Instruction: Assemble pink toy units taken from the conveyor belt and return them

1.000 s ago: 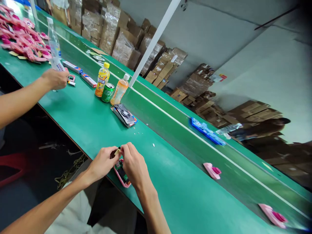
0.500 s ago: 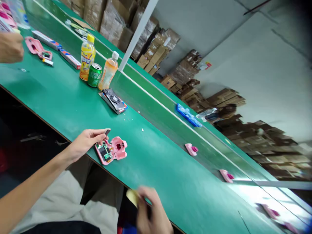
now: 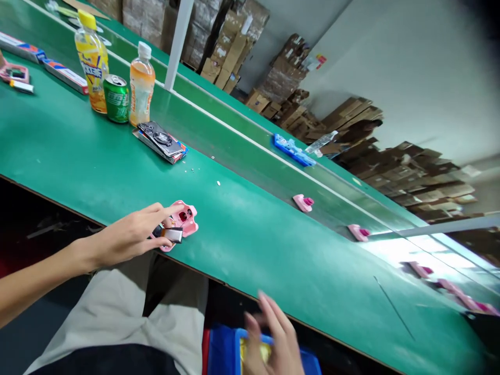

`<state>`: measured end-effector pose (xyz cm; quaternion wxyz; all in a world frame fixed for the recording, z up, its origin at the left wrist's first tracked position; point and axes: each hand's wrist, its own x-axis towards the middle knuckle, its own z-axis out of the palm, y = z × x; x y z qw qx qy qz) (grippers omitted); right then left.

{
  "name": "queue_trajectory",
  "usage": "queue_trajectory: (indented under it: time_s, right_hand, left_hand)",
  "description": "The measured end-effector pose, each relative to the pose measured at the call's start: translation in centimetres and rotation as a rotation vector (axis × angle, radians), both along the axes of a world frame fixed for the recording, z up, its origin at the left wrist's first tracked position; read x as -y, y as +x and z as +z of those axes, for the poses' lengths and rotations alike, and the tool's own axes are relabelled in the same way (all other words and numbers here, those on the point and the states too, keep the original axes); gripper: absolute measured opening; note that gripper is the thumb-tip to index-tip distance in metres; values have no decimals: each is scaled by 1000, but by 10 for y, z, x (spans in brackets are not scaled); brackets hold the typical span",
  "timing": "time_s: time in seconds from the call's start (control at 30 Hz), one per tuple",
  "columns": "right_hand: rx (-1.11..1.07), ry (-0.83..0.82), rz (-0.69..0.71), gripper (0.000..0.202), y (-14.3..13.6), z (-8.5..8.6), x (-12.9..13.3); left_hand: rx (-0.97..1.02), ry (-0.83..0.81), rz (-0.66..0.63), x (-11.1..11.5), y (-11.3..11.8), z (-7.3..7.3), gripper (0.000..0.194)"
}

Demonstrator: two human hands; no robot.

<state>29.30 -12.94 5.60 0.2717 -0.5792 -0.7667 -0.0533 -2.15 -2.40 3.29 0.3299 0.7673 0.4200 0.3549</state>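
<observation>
My left hand is closed at the table's front edge, with a small flat silver battery pinched between thumb and fingers. Right under it lies an opened pink toy camera casing, partly covered by the fingers. Dark round holes show in the casing's far half; the circuit board half is mostly hidden. Past the table edge on the right, my right hand is slightly blurred, its fingers apart and nothing seen in them. Below it stands a blue bin with yellow pieces inside.
A phone rests on a box, with two drink bottles and a green can behind. Pink toy pieces stand along the belt beyond the table. Another opened pink casing lies far left. A thin rod lies right.
My left hand has moved over the casing, and the piece it holds now shows a silver face. My right hand has gone over the blue bin; the yellow piece is no longer in its fingers.
</observation>
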Motion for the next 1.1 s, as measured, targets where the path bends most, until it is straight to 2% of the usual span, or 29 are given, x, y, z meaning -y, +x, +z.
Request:
queue_trajectory:
  time_s: [0.03,0.07,0.13,0.2,0.27,0.37,0.5,0.63,0.67,0.8,1.0,1.1]
  right_hand:
    - [-51,100,131,49,-20,3,-19]
    - [-13,18,333,46,-40,8,-40]
    - [77,-106,586,32,-74,21,-77]
    - [178,-196,704,24,-93,31,-101]
    - [279,-202,743,23,-98,36,-111]
    - [376,-139,786,26,-92,33,-113]
    - [234,-109,819,26,-88,27,-117]
    - [79,-85,767,26,-92,31,-122]
    - [39,-85,746,26,-94,33,-122]
    - [-74,-68,659,25,-103,28,-116]
    - [-104,-38,505,27,-104,-8,-88]
    - [-31,0,499,28,-103,-21,-80]
  left_hand:
    - [-34,29,-39,0,2,2,45]
    - [-56,50,-75,0,5,3,42]
    - [-75,75,-121,0,8,4,35]
    - [-69,90,-124,-1,10,4,30]
    - [-51,100,-105,-1,11,1,27]
    - [-3,87,-73,1,11,-4,26]
    - [45,93,-51,3,5,-7,28]
    - [77,151,-26,0,-9,-7,56]
    - [62,157,-7,-2,-12,-8,55]
    - [35,161,36,-11,-12,-14,18]
    - [80,104,99,-12,-6,-20,13]
    - [59,110,102,-11,-6,-21,12]
